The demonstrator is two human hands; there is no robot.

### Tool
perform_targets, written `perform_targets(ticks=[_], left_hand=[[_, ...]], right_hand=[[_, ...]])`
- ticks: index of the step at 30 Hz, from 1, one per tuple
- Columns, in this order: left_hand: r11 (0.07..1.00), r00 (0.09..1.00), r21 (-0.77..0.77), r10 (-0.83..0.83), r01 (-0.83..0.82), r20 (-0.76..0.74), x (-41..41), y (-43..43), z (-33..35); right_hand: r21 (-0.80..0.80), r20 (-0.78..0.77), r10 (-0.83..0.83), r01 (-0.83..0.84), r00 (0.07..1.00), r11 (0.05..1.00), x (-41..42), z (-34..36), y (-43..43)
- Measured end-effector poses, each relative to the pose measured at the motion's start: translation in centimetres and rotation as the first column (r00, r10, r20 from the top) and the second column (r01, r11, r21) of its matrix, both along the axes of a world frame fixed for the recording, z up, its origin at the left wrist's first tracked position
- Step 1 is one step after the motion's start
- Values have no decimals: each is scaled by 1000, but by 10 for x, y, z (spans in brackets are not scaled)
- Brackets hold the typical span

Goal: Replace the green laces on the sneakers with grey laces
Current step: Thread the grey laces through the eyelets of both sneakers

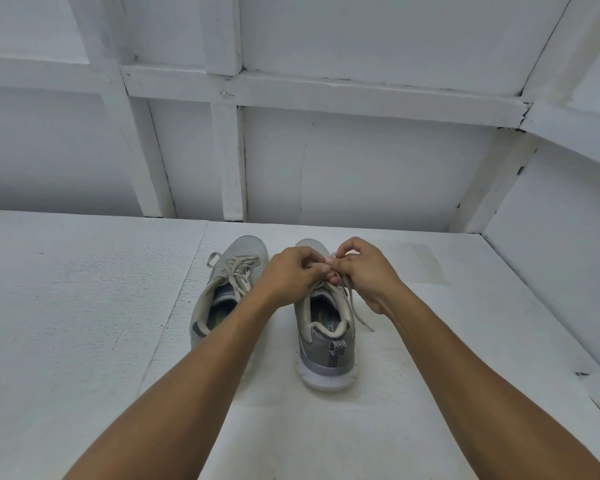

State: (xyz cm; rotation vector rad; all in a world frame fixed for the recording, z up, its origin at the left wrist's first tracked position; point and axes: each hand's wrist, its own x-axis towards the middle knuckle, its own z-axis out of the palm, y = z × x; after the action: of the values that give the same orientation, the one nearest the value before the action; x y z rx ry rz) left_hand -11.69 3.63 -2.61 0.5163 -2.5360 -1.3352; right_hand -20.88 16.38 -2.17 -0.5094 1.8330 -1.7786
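2 hands [291,273] [366,275] on grey lace [357,308]

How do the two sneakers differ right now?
The left sneaker sits untouched, while the left hand and right hand work over the right sneaker, pinching its lace. The left sneaker's lacing lies crossed over its tongue; the right sneaker's lace has one end trailing onto the table. Shared: both are grey with pale laces, side by side, toes pointing away.
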Motion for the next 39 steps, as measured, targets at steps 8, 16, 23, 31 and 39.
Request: perform_targets(ticks=[8,16,23,31,39], left_hand=[[989,996,148,14,-26,86,-9,-6,6],[974,992,225,-19,-10,126,-6,-4,8],[1000,996,22,-6,4,91,-10,0,2],[991,995,-129,-27,39,93,-11,-2,4],[998,996,-48,-47,50,70,-6,1,3]], right_hand=[[-15,27,-36,37,999,999,4,-3,1],[-8,-5,-128,128,992,992,14,-5,-1],[341,-485,-45,236,873,910,21,10,2],[555,-513,140,203,847,806,23,18,9],[346,-11,42,-36,999,938,18,10,10]])
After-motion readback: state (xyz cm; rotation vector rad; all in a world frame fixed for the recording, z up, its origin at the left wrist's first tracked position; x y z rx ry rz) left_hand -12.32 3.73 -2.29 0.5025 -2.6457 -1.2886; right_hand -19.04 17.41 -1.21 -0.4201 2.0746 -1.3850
